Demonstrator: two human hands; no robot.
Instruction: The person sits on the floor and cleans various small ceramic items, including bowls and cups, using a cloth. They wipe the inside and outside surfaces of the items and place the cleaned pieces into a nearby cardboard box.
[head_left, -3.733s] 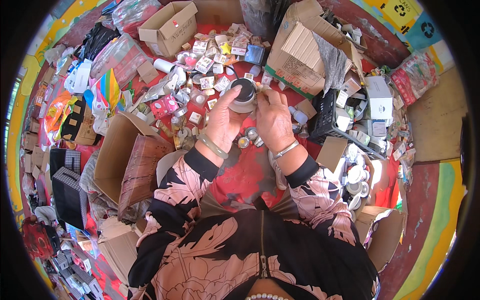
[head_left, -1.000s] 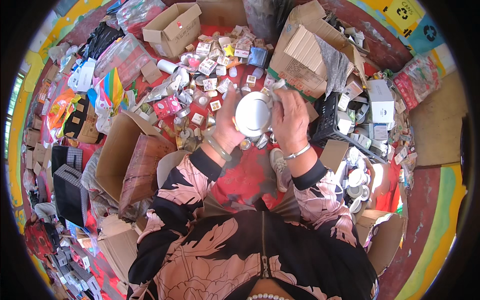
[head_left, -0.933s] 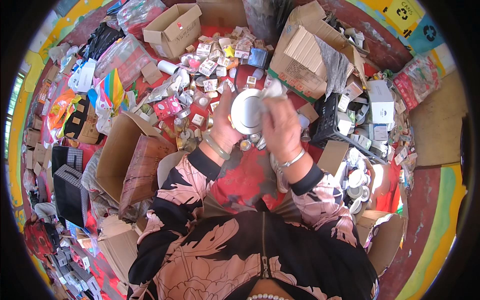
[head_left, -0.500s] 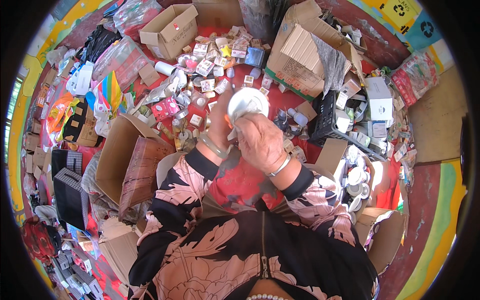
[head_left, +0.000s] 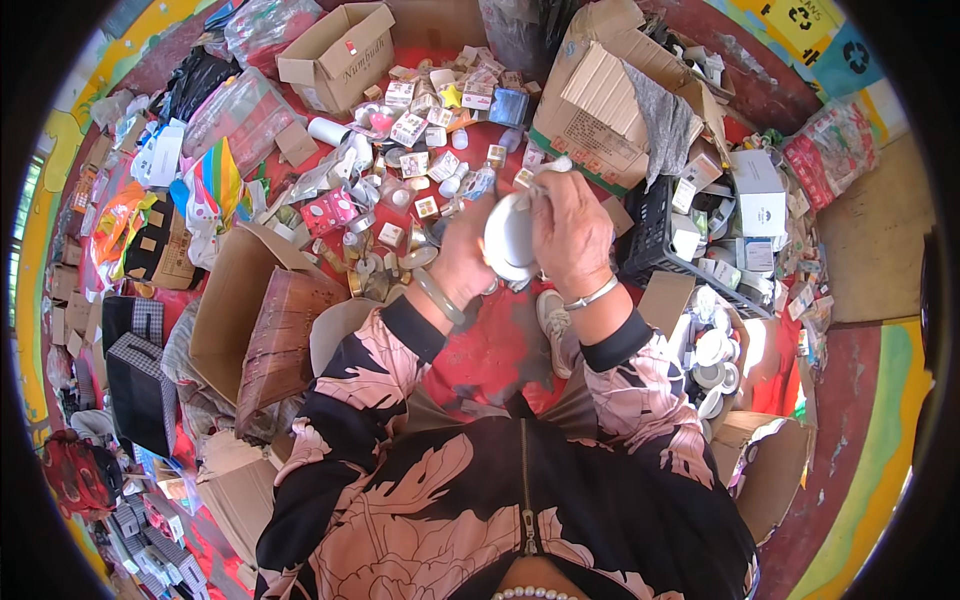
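A round white piece with a raised rim (head_left: 512, 238), its exact kind unclear, is held up before me between both hands, tilted so that its face turns to one side. My left hand (head_left: 463, 248) is closed on its left edge. At its right edge, my right hand (head_left: 578, 228) is closed with fingers curled. A small pale scrap (head_left: 556, 164), perhaps cloth or tissue, shows above the right fingers. What lies under those fingers is hidden. Small boxes and jars (head_left: 430, 165) lie on the red floor beyond my hands.
A black crate (head_left: 655, 240) of small packages stands at the right, near a carton (head_left: 740, 395) with white round pieces. An open carton (head_left: 232, 305) sits at my left. At the back are a large carton (head_left: 590, 130) and a smaller carton (head_left: 340, 70). My shoe (head_left: 556, 330) shows below.
The white piece has turned from facing up to standing more on edge and has shifted slightly right. My right hand has moved from its front to its right side, uncovering my shoe.
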